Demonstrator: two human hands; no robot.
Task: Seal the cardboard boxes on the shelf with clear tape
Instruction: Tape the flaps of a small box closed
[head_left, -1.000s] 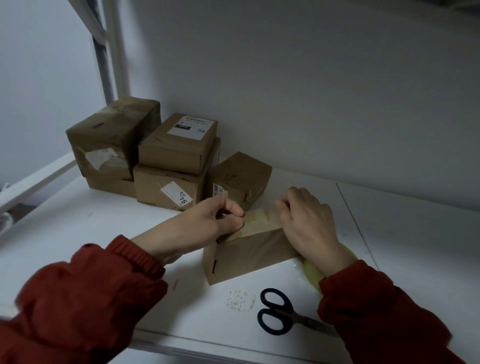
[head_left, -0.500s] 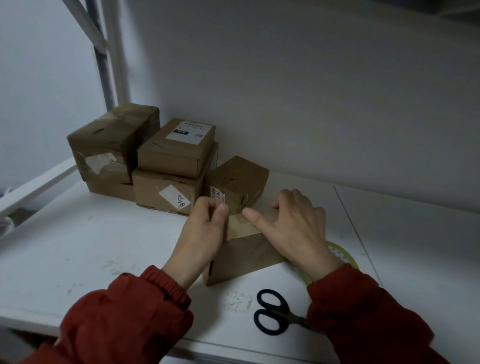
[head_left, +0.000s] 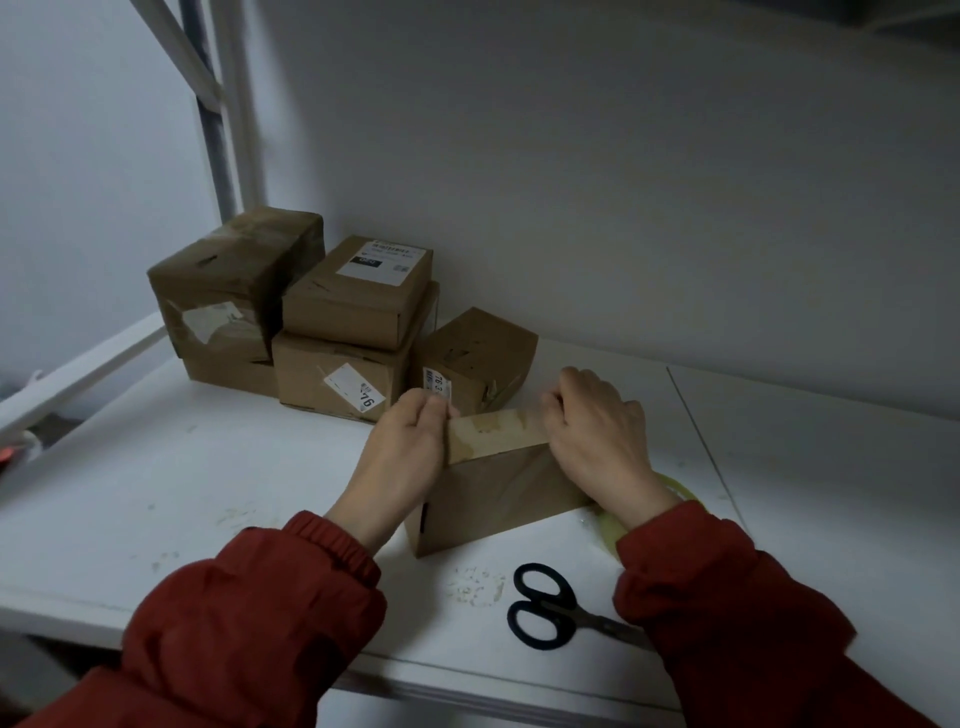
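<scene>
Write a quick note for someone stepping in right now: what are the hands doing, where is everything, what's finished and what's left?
Left hand grips the left end of the front box; right hand curls over its right end.
Tape strip lies across the box top between the hands.
Tape roll lies under the right wrist; scissors lie near the front edge of the shelf.
Done: strip laid on this box.
Left: probably press its ends down; the stacked boxes behind may need tape, cannot tell.
</scene>
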